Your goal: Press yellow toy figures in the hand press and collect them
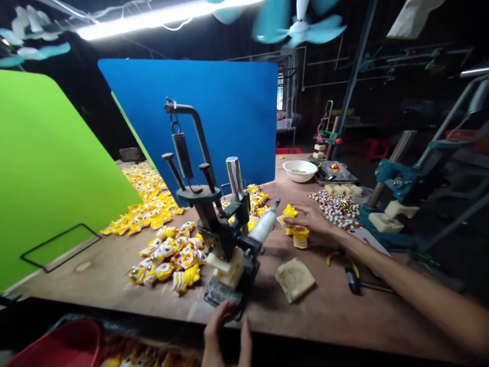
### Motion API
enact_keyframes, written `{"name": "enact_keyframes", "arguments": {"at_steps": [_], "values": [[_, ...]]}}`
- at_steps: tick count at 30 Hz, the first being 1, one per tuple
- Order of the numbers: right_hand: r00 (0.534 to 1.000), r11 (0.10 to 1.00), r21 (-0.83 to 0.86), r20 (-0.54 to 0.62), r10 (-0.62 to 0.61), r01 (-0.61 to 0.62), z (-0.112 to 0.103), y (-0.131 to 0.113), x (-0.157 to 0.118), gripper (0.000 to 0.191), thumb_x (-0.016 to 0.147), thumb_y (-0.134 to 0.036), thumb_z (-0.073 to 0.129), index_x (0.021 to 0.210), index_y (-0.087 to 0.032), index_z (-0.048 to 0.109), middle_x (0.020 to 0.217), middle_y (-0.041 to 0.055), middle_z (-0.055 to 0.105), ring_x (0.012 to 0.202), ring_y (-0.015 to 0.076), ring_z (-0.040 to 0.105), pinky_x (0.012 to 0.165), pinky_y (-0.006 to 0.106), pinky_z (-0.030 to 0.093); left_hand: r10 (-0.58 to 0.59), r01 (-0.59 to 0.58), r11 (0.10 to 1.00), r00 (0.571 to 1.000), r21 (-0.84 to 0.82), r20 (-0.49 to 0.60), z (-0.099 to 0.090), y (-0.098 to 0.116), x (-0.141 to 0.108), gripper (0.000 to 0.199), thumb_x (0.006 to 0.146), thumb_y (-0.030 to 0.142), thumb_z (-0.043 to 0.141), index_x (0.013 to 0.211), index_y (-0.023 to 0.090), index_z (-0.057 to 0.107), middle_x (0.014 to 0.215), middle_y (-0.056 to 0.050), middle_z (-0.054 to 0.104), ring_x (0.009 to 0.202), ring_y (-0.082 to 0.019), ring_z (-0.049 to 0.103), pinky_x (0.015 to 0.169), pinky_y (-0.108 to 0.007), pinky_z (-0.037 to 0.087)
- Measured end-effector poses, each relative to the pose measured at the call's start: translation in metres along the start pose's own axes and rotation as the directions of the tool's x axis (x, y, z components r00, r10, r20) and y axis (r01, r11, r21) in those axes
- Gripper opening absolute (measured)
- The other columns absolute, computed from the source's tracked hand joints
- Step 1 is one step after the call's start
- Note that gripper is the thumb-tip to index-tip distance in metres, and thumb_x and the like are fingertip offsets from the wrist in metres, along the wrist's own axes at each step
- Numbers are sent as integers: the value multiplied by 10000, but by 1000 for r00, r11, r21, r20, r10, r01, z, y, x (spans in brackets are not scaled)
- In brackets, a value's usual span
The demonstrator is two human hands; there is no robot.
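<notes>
My left hand (226, 334) is at the table's front edge, thumb and fingers apart, beside the base of a dark green hand press (206, 201). Nothing shows between its fingers. Cream-coloured blocks (228, 267) sit in the press under its ram. To the right of the press, my right hand (311, 219) is slightly blurred, its fingertips closed around a small yellow-and-white plastic figure piece (282, 222). Another yellow piece (300, 237) stands just below that hand, and one more (290, 210) lies above its fingertips. A flat cream block (295, 279) lies between my hands.
Yellow-and-white figures (171, 255) are heaped left of the press. Blue (229, 112) and green (49, 153) boards stand behind. At right are pliers (352, 278), small beads (340, 208), a white bowl (300, 171) and another press (397, 181). A red basin (64, 346) is below the front edge.
</notes>
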State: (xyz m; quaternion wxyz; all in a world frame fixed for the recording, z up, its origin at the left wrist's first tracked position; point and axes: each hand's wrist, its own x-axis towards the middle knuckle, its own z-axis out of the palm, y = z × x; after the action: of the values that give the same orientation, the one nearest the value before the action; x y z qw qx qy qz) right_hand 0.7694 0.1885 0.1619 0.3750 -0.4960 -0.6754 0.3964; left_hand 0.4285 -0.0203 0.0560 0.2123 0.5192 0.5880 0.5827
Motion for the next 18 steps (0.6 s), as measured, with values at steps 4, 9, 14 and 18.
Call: {"name": "enact_keyframes", "arguments": {"at_steps": [4,9,14,18], "values": [[990,970,213,98,102,-121,26,-38,-69,623,824,-688,882,1218,-210,812,1223,105,795,1114,301,741,937,388,614,124,-82,979,967,-188,224,46,65,-5,812,854,338,905,1566,388,517,1497,-115,684,1295,-345,732,1109,-537,639],[966,854,464,211,151,-235,109,-64,-132,625,831,-672,892,1249,-217,800,1252,109,797,1157,319,739,1031,433,600,-48,150,887,971,-437,236,45,81,-14,599,936,370,851,1472,257,611,1447,-142,720,1293,-300,751,1122,-440,637],[985,946,295,145,96,-135,141,-56,-123,624,868,-684,846,1323,-263,778,1304,97,783,1218,313,722,1083,440,585,-83,77,970,996,-231,-17,0,44,-1,517,953,362,837,1438,255,693,1406,-105,755,1254,-278,764,1134,-441,627],[984,958,225,62,166,-176,136,-32,-107,617,858,-773,787,1194,-256,813,1313,112,785,1190,334,729,966,428,618,79,-85,993,995,-88,-62,-11,21,12,433,948,342,841,1359,254,736,1372,-99,755,1252,-278,749,1138,-462,623]]}}
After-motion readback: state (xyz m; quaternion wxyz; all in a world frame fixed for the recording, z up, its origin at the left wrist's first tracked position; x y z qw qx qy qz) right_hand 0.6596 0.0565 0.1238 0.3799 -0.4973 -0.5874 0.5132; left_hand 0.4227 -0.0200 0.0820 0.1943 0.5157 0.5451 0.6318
